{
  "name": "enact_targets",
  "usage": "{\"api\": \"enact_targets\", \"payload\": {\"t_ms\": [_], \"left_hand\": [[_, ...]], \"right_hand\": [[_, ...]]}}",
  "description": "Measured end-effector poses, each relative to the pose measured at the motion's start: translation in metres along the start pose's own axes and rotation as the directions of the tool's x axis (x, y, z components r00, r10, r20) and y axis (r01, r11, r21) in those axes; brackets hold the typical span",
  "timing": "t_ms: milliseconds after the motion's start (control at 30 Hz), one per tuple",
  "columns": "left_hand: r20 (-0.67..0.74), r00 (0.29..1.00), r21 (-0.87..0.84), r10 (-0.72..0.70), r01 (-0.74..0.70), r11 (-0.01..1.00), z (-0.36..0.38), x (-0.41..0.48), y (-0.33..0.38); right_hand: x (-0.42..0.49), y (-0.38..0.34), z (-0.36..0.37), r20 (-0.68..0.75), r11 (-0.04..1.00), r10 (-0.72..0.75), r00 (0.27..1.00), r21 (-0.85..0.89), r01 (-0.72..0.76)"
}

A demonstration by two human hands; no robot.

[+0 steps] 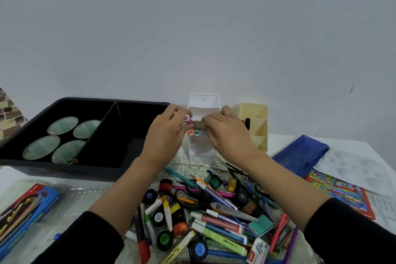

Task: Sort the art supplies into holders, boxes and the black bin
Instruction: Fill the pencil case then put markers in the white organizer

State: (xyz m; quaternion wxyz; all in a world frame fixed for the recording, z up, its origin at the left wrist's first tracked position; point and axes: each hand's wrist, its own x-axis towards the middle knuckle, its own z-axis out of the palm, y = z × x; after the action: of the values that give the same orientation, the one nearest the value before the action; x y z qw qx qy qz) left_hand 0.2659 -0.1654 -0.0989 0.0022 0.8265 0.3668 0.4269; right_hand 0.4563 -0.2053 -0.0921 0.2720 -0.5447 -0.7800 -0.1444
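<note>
Pink marker (188,119) pinched by left hand (169,133) fingertips beside white holder (203,103); right hand (227,133) fingers curled, grip unclear.

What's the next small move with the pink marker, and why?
Probably slide the pink marker, pinched in the left hand, into the white holder beside the three markers already slotted there; the right hand is at that row.

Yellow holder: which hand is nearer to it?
Right. The right hand is just beside the yellow holder; the left hand is beyond the white holder, by the black bin.
</note>
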Motion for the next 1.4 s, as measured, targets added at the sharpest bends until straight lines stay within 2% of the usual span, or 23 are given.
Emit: {"api": "enact_targets", "payload": {"t_ms": [133,267,500,667,867,967,1100,1267,1333,1400], "left_hand": [[0.082,0.996,0.047,0.020,-0.024,0.999,0.003,-0.004,-0.006],[0.091,0.994,0.096,0.060,-0.069,0.993,0.003,-0.006,-0.009],[0.112,0.990,0.293,0.087,-0.116,0.949,0.010,0.002,-0.014],[0.187,0.981,0.322,0.055,-0.114,0.940,0.014,0.006,-0.017],[0.280,0.958,0.247,0.068,-0.140,0.959,0.012,0.006,-0.008],[0.245,0.964,0.204,0.102,-0.154,0.967,0.013,0.006,-0.017],[0.156,0.987,0.000,0.044,-0.045,0.999,0.013,0.001,-0.017],[0.193,0.981,-0.061,-0.028,0.041,0.997,0.010,0.001,-0.017],[0.214,0.976,-0.082,-0.049,0.068,0.994,0.009,0.002,-0.017],[0.243,0.969,-0.093,-0.053,0.078,0.993,0.009,0.004,-0.019]], "right_hand": [[0.004,0.002,0.002,-0.061,1.000,0.022,0.998,0.022,-0.021],[0.004,0.001,0.002,-0.062,0.998,0.040,0.997,0.057,-0.037],[0.008,0.007,-0.003,0.024,0.987,0.060,0.998,0.147,-0.063],[0.011,0.008,0.001,0.051,0.987,0.086,0.995,0.134,-0.092],[0.007,0.007,0.002,-0.024,0.983,0.076,0.997,0.171,-0.071],[0.008,0.008,0.004,0.009,0.984,0.085,0.996,0.159,-0.085],[0.009,0.010,0.003,0.037,0.980,0.089,0.995,0.174,-0.094],[-0.030,-0.011,-0.013,-0.063,0.939,0.042,0.997,0.343,-0.018],[-0.058,-0.023,-0.010,0.015,0.941,-0.012,1.000,0.338,0.006],[-0.084,-0.031,0.000,0.218,0.965,-0.073,0.973,0.261,0.014]]}}
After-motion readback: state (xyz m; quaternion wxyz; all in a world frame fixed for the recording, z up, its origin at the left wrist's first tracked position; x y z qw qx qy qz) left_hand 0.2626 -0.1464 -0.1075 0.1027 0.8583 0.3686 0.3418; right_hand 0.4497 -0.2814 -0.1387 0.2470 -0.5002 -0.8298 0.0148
